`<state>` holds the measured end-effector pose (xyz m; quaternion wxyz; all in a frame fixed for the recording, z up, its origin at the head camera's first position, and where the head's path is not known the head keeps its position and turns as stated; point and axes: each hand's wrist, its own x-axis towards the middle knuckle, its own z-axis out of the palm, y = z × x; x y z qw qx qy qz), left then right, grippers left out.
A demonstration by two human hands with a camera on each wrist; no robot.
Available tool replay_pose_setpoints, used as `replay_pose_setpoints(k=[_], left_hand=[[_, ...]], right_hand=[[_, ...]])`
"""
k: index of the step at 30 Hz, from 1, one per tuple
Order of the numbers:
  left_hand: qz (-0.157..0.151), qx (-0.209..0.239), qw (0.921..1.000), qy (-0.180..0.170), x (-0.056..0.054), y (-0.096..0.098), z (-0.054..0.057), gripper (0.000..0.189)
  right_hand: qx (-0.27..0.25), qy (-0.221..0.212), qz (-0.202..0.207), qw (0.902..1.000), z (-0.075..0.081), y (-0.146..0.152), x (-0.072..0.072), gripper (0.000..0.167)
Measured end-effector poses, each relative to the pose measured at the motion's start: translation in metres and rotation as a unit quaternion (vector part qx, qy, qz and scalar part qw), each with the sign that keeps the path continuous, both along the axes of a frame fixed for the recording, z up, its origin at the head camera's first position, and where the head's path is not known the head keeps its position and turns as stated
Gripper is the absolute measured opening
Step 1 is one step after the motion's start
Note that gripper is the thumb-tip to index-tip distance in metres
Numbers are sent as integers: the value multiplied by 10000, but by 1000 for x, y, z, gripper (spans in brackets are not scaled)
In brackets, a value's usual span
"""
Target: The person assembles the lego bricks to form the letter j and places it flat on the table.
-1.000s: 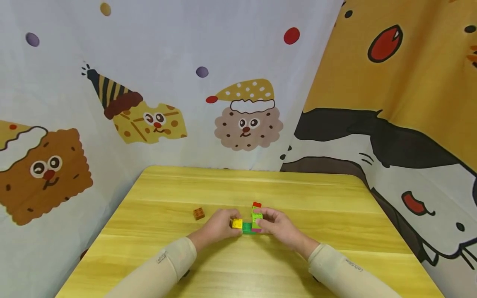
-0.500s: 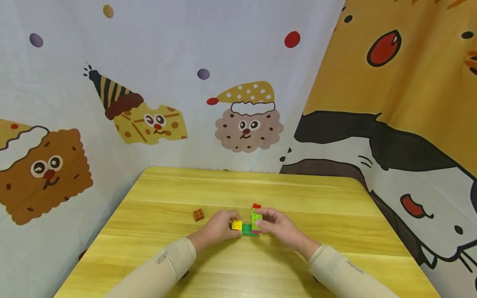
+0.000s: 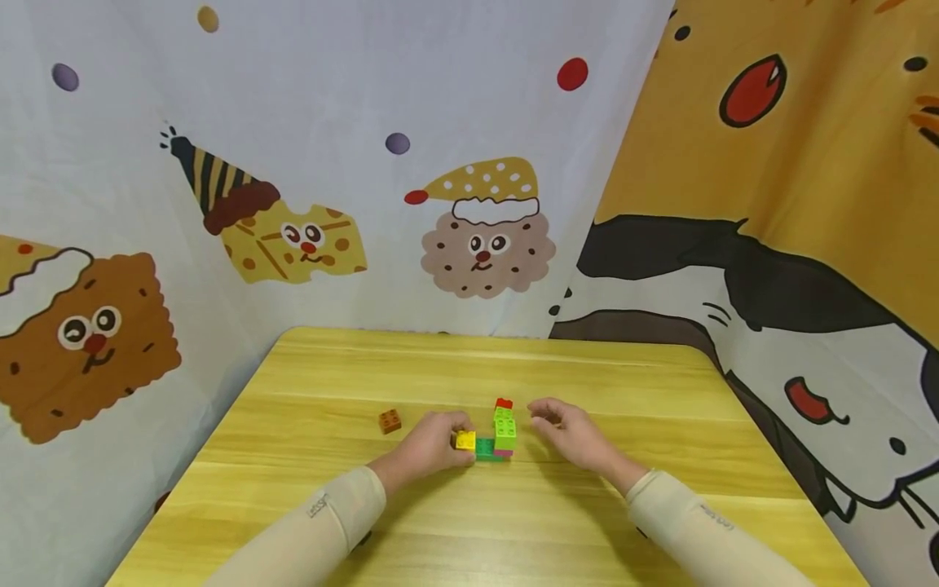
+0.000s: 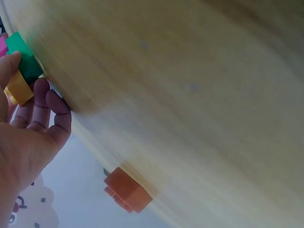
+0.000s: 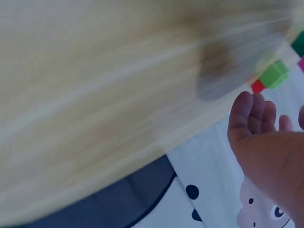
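Observation:
My left hand (image 3: 433, 440) pinches the yellow brick (image 3: 465, 440) at the left end of a joined toy-brick build. Beside the yellow one is a green brick (image 3: 485, 448). To its right a lime-green brick (image 3: 505, 430) sits on a pink brick (image 3: 504, 452), with more lime green and a red brick (image 3: 504, 403) behind. In the left wrist view, thumb and fingers close around the yellow brick (image 4: 21, 89). My right hand (image 3: 575, 436) hovers right of the build, fingers loosely bent, holding nothing. From the right wrist, the red brick (image 5: 257, 86) shows beyond its fingertips.
A loose orange-brown brick (image 3: 390, 421) with studs up lies on the wooden table (image 3: 337, 371), left of my left hand. Behind the table hangs a curtain (image 3: 330, 81) printed with cartoon figures.
My right hand has let go of the lime-green brick and moved off to the right. The left hand keeps its hold on the yellow brick; the build stays in place.

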<state>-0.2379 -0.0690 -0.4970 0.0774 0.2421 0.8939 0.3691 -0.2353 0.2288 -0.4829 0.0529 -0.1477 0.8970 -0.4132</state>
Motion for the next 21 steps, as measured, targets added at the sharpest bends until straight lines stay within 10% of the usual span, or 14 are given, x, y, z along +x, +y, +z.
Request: replay_pose_setpoints(k=[6,21], left_hand=[[-14,22,10000,28,0,0,1,24],[-19,73,9999,86,-2,0,-3,24]], right_hand=[[1071,742,297,9910,-6,5,-9,35],[1778,1291,868,9717,-11,-16,-18,44]])
